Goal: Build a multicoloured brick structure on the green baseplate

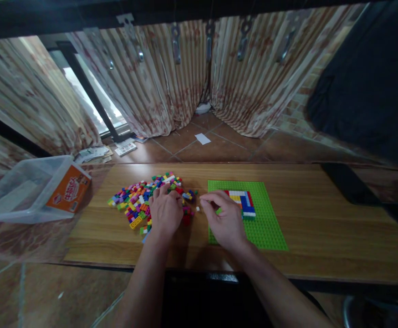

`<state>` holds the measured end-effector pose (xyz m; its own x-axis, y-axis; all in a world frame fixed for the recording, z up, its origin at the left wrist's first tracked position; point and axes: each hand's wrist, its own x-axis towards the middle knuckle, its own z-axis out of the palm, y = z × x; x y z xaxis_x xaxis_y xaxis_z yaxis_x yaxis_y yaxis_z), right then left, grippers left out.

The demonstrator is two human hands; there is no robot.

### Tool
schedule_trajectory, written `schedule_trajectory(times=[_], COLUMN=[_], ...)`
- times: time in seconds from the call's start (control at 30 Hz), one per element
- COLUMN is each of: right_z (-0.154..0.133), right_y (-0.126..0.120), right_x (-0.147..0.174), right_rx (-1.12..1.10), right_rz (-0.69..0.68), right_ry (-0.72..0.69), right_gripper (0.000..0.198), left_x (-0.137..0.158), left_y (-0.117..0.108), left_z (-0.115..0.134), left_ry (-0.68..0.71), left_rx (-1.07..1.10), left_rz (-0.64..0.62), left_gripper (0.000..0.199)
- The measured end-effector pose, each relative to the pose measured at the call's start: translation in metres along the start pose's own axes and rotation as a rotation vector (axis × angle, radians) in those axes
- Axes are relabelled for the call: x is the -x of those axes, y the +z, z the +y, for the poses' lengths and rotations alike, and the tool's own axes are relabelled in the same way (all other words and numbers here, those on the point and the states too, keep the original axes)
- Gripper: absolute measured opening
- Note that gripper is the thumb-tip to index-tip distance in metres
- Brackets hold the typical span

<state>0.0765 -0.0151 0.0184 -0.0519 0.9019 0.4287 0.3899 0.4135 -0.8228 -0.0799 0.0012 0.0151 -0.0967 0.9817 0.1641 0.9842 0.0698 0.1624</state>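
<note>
Curtains: striped cloth (171, 91) hangs beyond the far edge of the table.
Table: a long wood-grain top (322, 205) crosses the view, bearing bricks and plate.
Bin: a clear plastic box (24, 182) with an orange label stands off the table's left end.
Baseplate: the green studded plate (267, 228) lies flat on the table, to the right of the loose bricks.
Brick pile: many-coloured pieces (140, 187) spread across the left part of the table, under and around the left hand.
Left hand: this hand (166, 209) is palm down over the right part of the pile, fingers bent — whether they grip a piece, I cannot tell.
Right hand: this hand (224, 216) sits over the plate's left side, thumb and forefinger drawn narrow past its left edge; anything between the tips is too small to make out.
Brick build: the joined block (248, 209) sits on the plate just beyond the right hand, which hides its left part, so its long axis is unclear.
White brick: one small piece (197, 208) lies on bare wood between the hands — just left of the right fingertips and slightly nearer the person. The right hand is the closer one; the piece's long axis cannot be read.
</note>
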Motion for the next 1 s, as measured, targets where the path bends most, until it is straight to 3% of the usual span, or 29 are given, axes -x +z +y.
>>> schedule_trajectory(times=[0.27,0.5,0.67,0.8,0.9,1.0], right_z=[0.003,0.004,0.007,0.010,0.016,0.026], right_y=[-0.010,-0.015,-0.020,-0.031,-0.043,-0.058], right_x=[-0.003,-0.004,-0.007,-0.012,-0.017,-0.018], right_rx=[0.001,0.010,0.011,0.006,-0.024,-0.043], right_rz=[0.040,0.053,0.077,0.101,0.023,-0.142], right_ry=[-0.007,0.007,0.004,0.042,0.136,0.210], right_gripper=[0.015,0.014,0.015,0.015,0.020,0.025], left_x=[-0.009,-0.011,-0.011,-0.007,0.004,0.016], left_y=[0.002,0.007,0.004,-0.002,-0.003,-0.001], left_z=[-0.005,-0.003,-0.004,0.007,0.027,0.049], left_ry=[-0.028,-0.063,-0.013,0.119,0.229,0.322], left_rx=[-0.005,-0.070,0.004,0.200,0.360,0.441], left_rz=[0.073,0.049,0.129,0.252,0.174,0.029], left_gripper=[0.025,0.024,0.018,0.017,0.017,0.016])
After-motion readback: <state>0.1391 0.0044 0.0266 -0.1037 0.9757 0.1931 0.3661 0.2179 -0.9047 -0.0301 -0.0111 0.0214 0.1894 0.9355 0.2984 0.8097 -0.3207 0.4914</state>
